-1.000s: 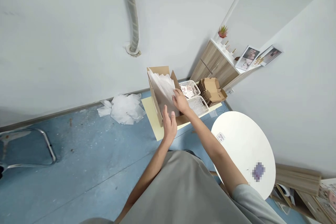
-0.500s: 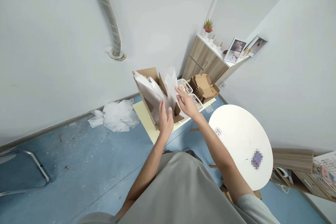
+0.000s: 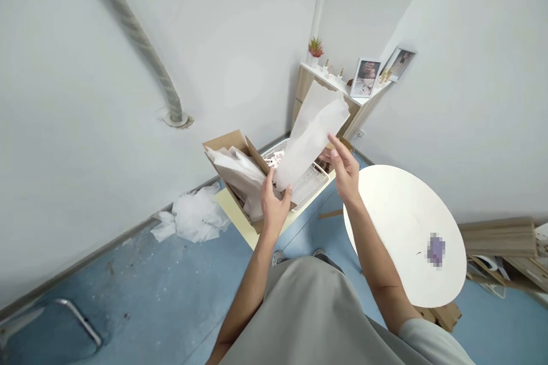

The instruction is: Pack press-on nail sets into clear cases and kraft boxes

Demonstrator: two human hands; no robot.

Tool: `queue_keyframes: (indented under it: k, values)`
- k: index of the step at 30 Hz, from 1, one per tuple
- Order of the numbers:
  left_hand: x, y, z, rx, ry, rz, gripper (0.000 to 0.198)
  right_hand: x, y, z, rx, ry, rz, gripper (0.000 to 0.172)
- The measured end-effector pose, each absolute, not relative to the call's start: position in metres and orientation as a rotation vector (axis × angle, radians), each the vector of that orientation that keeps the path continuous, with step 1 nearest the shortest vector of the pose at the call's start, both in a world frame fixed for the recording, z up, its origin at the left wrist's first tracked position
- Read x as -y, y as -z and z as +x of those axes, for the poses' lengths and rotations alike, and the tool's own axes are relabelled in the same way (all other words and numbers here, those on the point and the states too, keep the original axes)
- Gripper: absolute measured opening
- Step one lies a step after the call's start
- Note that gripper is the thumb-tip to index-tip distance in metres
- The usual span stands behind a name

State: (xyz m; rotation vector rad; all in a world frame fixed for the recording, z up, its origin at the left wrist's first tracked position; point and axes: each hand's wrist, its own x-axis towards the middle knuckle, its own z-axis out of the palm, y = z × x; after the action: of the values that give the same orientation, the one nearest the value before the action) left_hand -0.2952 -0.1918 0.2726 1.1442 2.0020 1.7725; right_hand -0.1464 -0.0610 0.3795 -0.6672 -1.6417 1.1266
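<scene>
Now left hand point(image 3: 275, 211) holds one thin white sheet point(image 3: 310, 131), right hand point(image 3: 347, 177) spread at its edge; brown cardboard box point(image 3: 226, 141) has more left.

The pixelated purple item point(image 3: 435, 250) at four o'clock is unidentifiable. The silver tubular-metal frame point(image 3: 79, 318) at eight is cropped. The translucent white sheet point(image 3: 314, 128) partly hides the brown wood-grain cabinet point(image 3: 355, 111) at two.

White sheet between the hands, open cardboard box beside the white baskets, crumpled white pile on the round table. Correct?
One error: the head view shows the crumpled white pile on the blue floor, not the round table. White sheet, cardboard box and white baskets are as stated.
</scene>
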Motion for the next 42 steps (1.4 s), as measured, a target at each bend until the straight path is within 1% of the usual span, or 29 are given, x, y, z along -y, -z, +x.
queue_keyframes:
  k: [6,8,10,15,19,22,25,29,31,33,35,37,39,42]
  values:
    - [0.16,-0.297,-0.256,-1.716,-1.634,1.415,0.045,0.037,-0.364,-0.077,1.401,-1.046,-0.815,0.059]
    - [0.145,-0.301,-0.231,-1.619,-1.572,1.443,0.042,0.034,-0.359,-0.049,1.33,-1.006,-0.88,0.058]
    - [0.13,-0.303,-0.204,-1.535,-1.545,1.486,0.045,0.033,-0.355,-0.021,1.273,-0.987,-0.93,0.055]
    - [0.088,-0.297,-0.133,-1.437,-1.443,1.565,0.063,0.039,-0.335,0.053,1.23,-1.018,-1.019,0.049]
    - [0.049,-0.283,-0.078,-1.282,-1.296,1.407,0.064,0.04,-0.308,0.105,1.237,-1.066,-1.083,0.05]
    - [0.023,-0.27,-0.035,-1.108,-1.202,1.182,0.067,0.039,-0.288,0.14,1.225,-1.09,-1.124,0.057]
    - [0.005,-0.255,0.004,-1.033,-1.108,0.988,0.071,0.038,-0.264,0.172,1.162,-1.112,-1.136,0.073]
    - [-0.006,-0.234,0.043,-1.033,-0.989,0.836,0.066,0.041,-0.218,0.207,0.909,-1.049,-1.294,0.094]
    - [-0.009,-0.222,0.057,-1.035,-0.926,0.798,0.063,0.045,-0.194,0.219,0.753,-1.064,-1.428,0.099]
    - [-0.012,-0.209,0.069,-1.04,-0.84,0.765,0.061,0.051,-0.174,0.225,0.686,-1.234,-1.445,0.09]
    - [-0.015,-0.194,0.077,-1.054,-0.768,0.734,0.057,0.057,-0.159,0.227,0.688,-1.406,-1.368,0.075]
    - [-0.019,-0.176,0.082,-1.097,-0.739,0.717,0.053,0.061,-0.147,0.228,0.656,-1.404,-1.362,0.065]
    - [-0.024,-0.157,0.084,-1.179,-0.728,0.732,0.045,0.061,-0.136,0.233,0.569,-1.284,-1.469,0.064]
    - [-0.034,-0.131,0.083,-1.345,-0.666,0.815,0.029,0.057,-0.117,0.248,0.464,-1.157,-1.634,0.071]
